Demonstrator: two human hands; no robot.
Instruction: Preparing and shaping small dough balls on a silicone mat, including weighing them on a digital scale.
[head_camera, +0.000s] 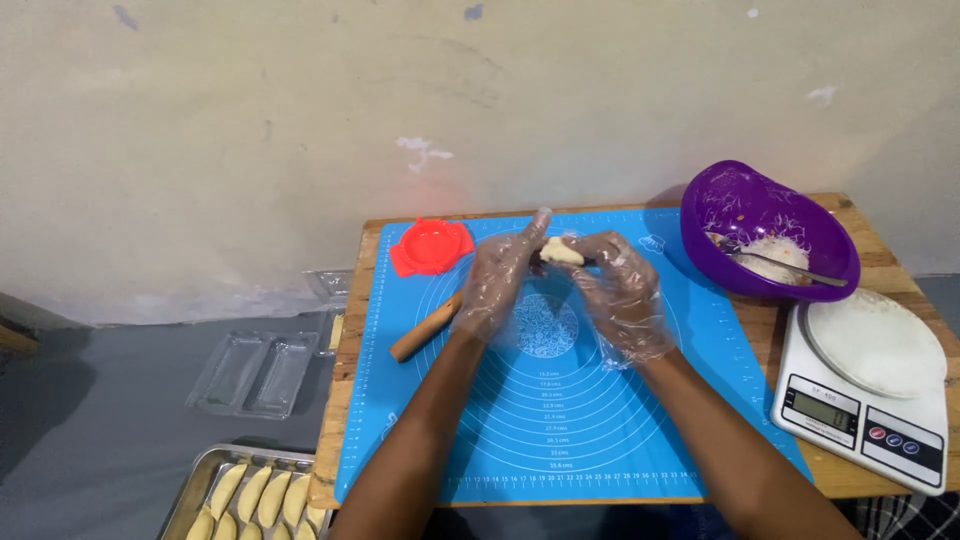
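as both gloved hands (560, 285) pinch it, dough piece (561, 251) lying crosswise

Rolling pin (426, 330) lies on mat (600, 420), scale (865, 400) right.

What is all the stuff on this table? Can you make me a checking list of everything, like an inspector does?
Surface: wooden table with a blue mat on it.
Job's things: a small pale lump of dough held above the mat by both hands.
Clutter: red press, wooden rolling pin, purple bowl of white filling with a spoon, white scale.
Grippers: left hand and right hand, both in clear plastic gloves, pinch the dough.
Cables: nothing seen.
Surroundings: metal tray of folded pastries and clear plastic containers lower left; pale wall behind.
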